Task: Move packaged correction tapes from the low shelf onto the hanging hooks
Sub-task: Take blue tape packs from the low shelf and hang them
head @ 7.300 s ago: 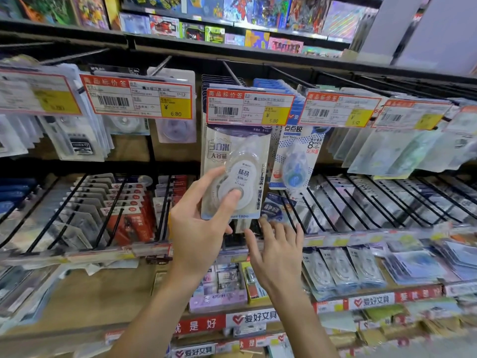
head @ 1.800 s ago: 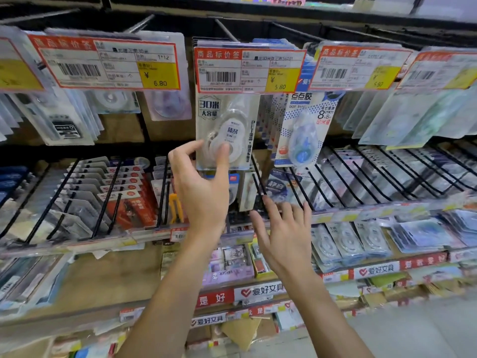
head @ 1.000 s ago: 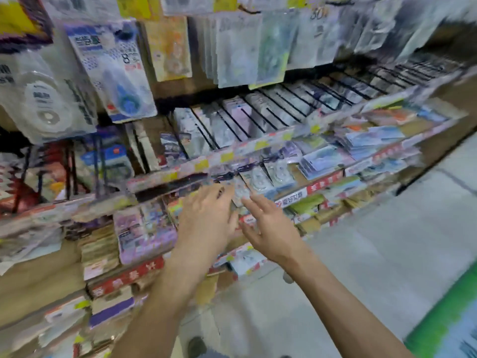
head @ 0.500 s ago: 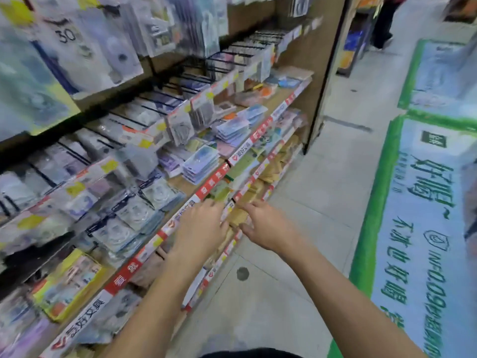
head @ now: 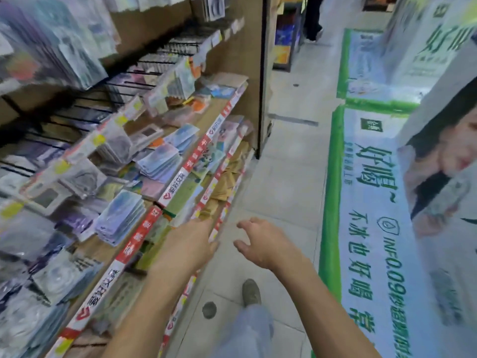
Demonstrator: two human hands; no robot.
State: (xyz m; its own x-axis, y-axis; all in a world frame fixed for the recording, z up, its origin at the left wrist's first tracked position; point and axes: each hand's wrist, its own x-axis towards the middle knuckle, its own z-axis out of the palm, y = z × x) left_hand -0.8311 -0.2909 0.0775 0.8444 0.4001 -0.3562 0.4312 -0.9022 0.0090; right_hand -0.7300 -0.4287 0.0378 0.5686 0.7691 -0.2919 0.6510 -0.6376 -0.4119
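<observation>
- Left hand [head: 192,242]: fingers extended, nothing held, over the front edge of the low shelf [head: 144,228].
- Right hand [head: 260,241]: fingers loosely curled, empty, out over the aisle floor [head: 284,177], apart from the shelving.
- Packaged correction tapes [head: 55,279]: clear blister packs lying flat on the low shelf, to the left of and nearer the body than the left hand.
- Judgement: left hand is nearer; the reach goes leftward and back.
- Hanging hooks [head: 144,85]: above the shelf, up and left of both hands.
- Motion blur; labels unreadable, pack orientation unclear, stock cut off at the left edge.
</observation>
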